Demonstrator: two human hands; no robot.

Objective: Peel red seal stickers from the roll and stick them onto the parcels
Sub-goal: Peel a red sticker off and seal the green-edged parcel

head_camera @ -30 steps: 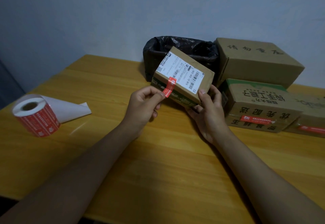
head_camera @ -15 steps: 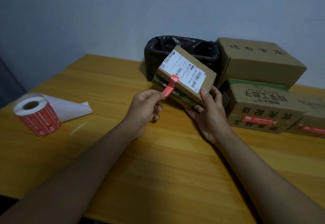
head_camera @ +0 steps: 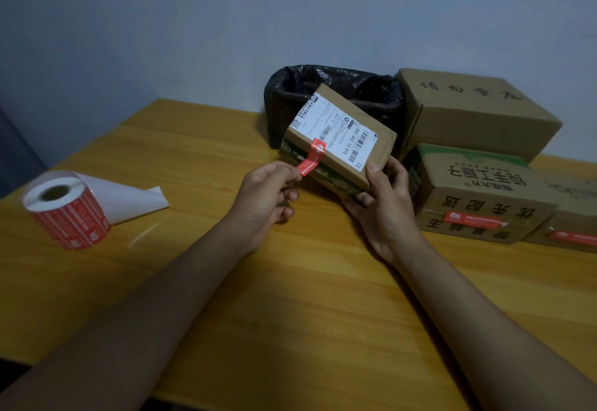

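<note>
My right hand grips a small cardboard parcel with a white shipping label, holding it tilted above the wooden table. A red seal sticker has its upper end stuck on the parcel's top near the front edge. My left hand pinches the sticker's lower free end just below that edge. The sticker roll stands at the left with a tail of white backing paper trailing to its right.
A bin lined with a black bag stands behind the held parcel. Three more cardboard boxes sit at the right: a large one at the back, and two bearing red stickers on their fronts. A grey wall runs behind.
The parcel has tilted up a little and the sticker's upper end now lies on its top face; my left hand has drawn the free end down and left.
</note>
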